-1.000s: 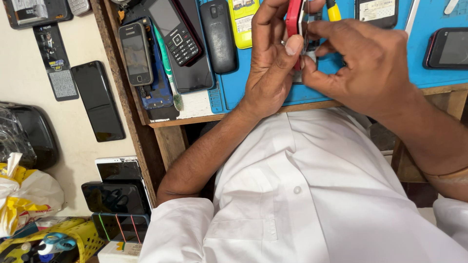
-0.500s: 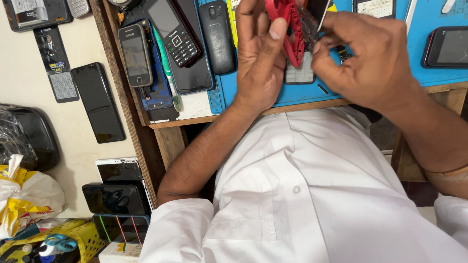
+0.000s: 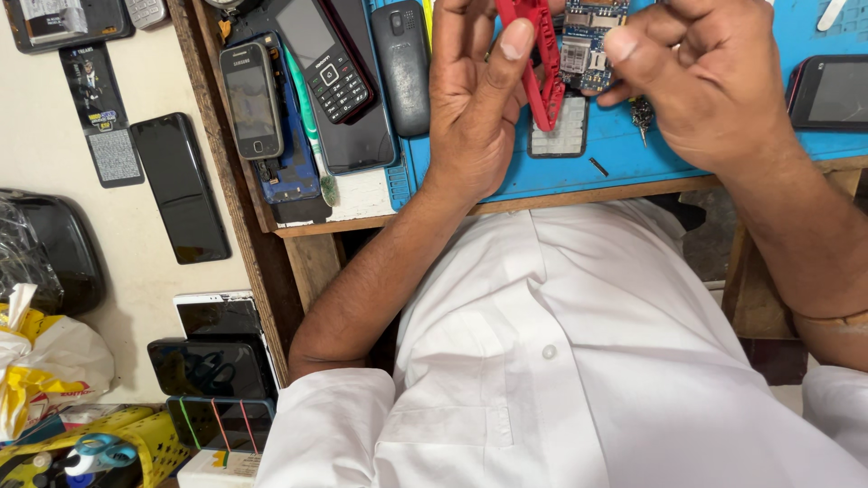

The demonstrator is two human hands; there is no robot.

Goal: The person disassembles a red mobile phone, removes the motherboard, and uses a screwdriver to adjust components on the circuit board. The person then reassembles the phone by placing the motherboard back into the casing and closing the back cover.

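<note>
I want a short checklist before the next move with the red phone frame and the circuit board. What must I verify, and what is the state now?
1. Left hand holds the red frame: ok, thumb pressed on it.
2. Right hand holds the circuit board: cannot tell, the fingers hide the grip.
3. Keypad lies flat on the blue mat: ok.
4. Small loose dark part is safe from the mat edge: not ok, it lies near the edge.
5. Board fully out of the frame: cannot tell.
</note>
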